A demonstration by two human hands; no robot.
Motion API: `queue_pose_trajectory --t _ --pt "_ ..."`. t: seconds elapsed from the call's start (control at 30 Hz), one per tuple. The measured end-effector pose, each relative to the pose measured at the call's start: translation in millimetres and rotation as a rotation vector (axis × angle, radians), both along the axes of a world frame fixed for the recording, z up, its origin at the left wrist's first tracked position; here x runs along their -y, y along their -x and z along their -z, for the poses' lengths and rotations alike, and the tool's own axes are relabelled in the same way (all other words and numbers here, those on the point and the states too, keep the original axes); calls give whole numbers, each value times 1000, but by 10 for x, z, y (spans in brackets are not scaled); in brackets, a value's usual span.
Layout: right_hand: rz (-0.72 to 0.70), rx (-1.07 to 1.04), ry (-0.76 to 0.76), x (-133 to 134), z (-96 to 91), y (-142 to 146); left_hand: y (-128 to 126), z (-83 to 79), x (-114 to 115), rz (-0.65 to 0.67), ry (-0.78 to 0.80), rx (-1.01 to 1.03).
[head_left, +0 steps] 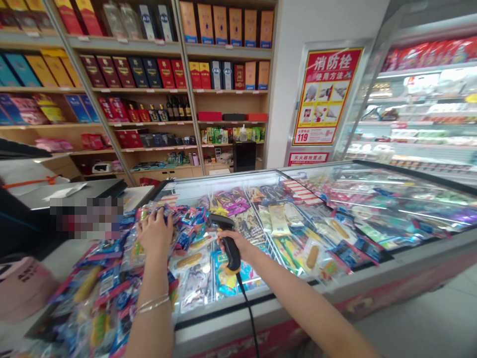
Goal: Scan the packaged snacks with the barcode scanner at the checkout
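My right hand (238, 246) is wrapped round the grip of a black barcode scanner (233, 254), and a black cable runs down from its base. The scanner's head points left, above the freezer's glass. On the left, my left hand (154, 231) rests on a heap of plastic-wrapped snack packets (112, 283), its fingers apart and bent over the packs. Where the fingertips meet the packets is partly hidden. Single clear-wrapped, sausage-like snacks, such as one yellowish-brown pack (189, 260), lie between my two hands.
A glass-topped chest freezer (316, 293) stretches to the right, with wrapped ice creams in wire baskets inside. A pink container (26, 288) stands at far left by the counter. Behind are shelves of boxed bottles (145, 72), a fire-hydrant sign (328, 97) and a lit refrigerated display (428, 109).
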State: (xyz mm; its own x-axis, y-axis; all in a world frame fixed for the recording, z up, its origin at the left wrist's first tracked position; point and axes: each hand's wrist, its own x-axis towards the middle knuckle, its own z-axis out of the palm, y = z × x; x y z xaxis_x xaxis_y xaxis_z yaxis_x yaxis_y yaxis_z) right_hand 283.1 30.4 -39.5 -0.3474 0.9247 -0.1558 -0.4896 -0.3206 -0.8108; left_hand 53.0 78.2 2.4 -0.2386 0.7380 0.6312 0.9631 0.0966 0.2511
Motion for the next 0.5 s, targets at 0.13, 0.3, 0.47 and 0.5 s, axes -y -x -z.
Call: queue_pose_trajectory --t 0.13,0.3,0.47,0.5 --pt "25 13 7 23 -103 -52 -33 -85 69 47 -125 15" --pt "130 68 -89 145 -512 -480 -159 -224 60 115 -187 -3" --pt "274 153 -137 390 -942 -1236 -622 -465 97 305 -188 -74" --pt "315 166 -140 440 -1000 -1398 -762 -517 125 344 -181 -77"
